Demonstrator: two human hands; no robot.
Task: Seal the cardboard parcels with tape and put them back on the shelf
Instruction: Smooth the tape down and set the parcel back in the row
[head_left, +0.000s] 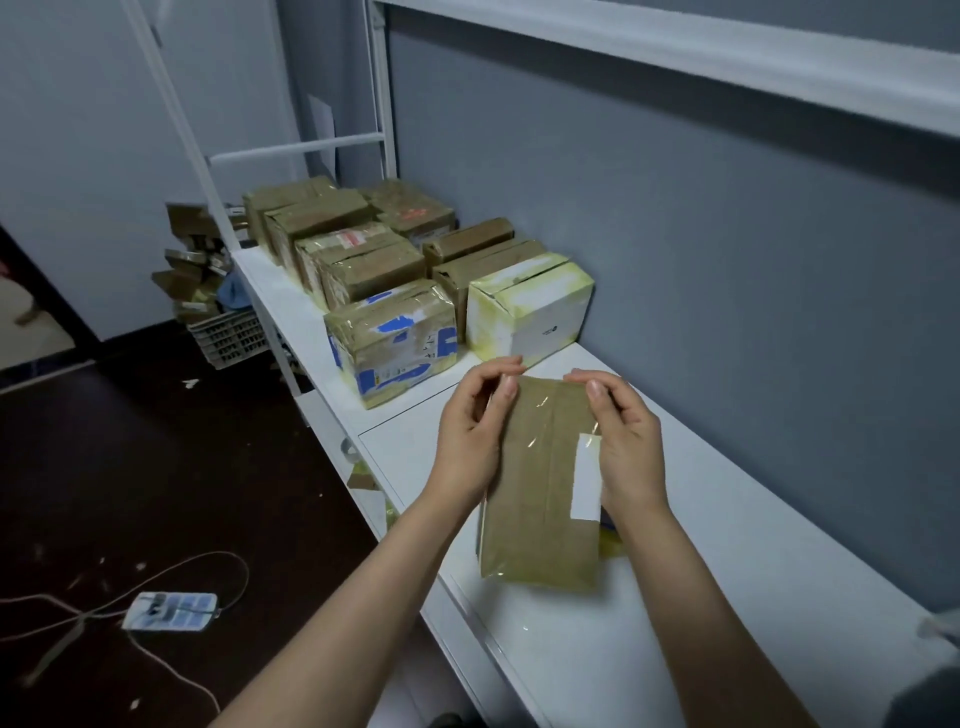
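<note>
brown cardboard parcel (540, 483) sits between both hands over the white shelf (727, 519), its far end tipped up; whether its near end rests on the shelf cannot be told. clear tape (543, 421) runs down its middle, and a white label (587, 478) lies along its right edge. the left hand (470, 441) pinches the far left corner and the right hand (628, 447) pinches the far right one, fingers (506, 387) curled onto the top edge.

risks, as a judgement: the grasp is only at two corners, so the glossy tape could let the parcel slip or swing down. if the tape end at the far edge is not pressed flat, it may lift or wrinkle and leave the seam loose. a yellowish tape scrap (613, 545) just beside the parcel's lower right could stick to it.

further along the shelf, a blue-marked parcel (389, 343) and a white parcel (530, 306) head two rows of taped boxes; they stand close ahead, so the free space is the bare stretch near the hands. on the dark floor lie a power strip (171, 610) with its cable, and a crate (228, 338) piled with cardboard.
</note>
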